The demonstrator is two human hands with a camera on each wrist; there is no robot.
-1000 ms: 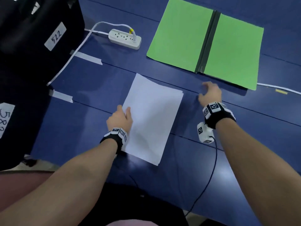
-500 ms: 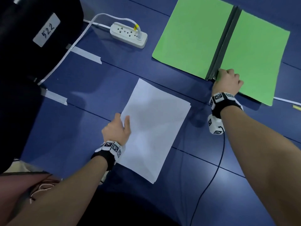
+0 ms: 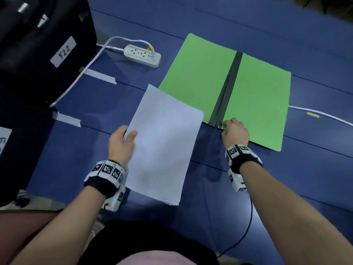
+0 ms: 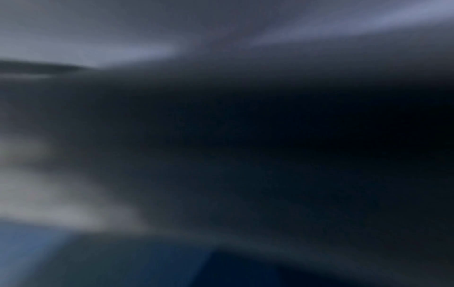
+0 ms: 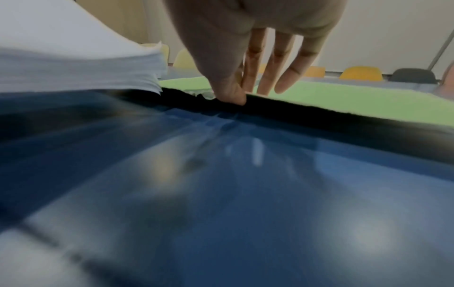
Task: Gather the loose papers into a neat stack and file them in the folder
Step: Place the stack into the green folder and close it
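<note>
Background stuff: dark blue tabletop [image 3: 248, 25] with thin seam lines running across it. White power strip [image 3: 142, 56] sits upper middle of the frame, with a white cable [image 3: 80, 75] looping off it down toward the left. Two strips of pale tape [image 3: 100, 76] are stuck on the left side. Big black case [image 3: 38, 25] fills the upper left, with a white label [image 3: 63, 52] reading "522". Small yellow bit [image 3: 313, 115] at far right, beside another white cord [image 3: 324, 115].
</note>
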